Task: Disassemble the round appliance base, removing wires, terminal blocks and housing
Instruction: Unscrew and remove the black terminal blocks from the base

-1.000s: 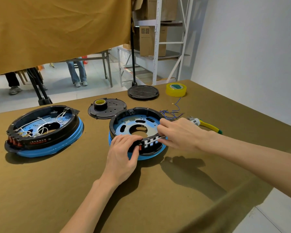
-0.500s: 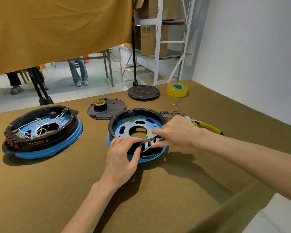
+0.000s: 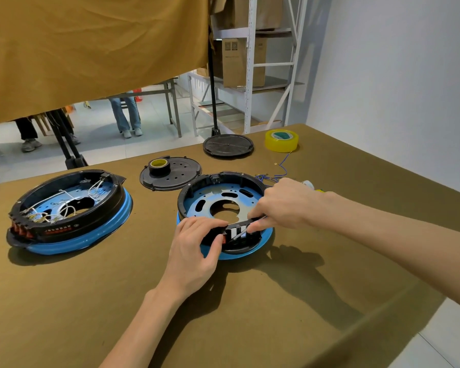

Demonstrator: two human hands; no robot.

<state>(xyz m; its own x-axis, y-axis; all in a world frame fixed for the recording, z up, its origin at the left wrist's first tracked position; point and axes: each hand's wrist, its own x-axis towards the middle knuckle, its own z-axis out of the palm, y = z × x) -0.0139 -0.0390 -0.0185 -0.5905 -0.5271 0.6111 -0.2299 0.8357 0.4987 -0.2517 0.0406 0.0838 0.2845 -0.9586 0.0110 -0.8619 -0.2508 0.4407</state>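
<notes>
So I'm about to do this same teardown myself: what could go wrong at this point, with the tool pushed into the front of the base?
The thin metal tool in the right hand points toward the left hand gripping the front rim; a slip could jab the fingers. Prying may also crack the black housing. The base sits loose on the cloth, so it could skid.

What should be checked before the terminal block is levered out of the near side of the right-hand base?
1. Left hand steadying the base at its near rim: ok.
2. Right hand gripping the thin metal tool: ok.
3. Tool tip seated at the terminal block: cannot tell, fingers hide it.
4. Wires cleared from inside this base: ok, none visible.
5. Base flat on the table: ok.
</notes>
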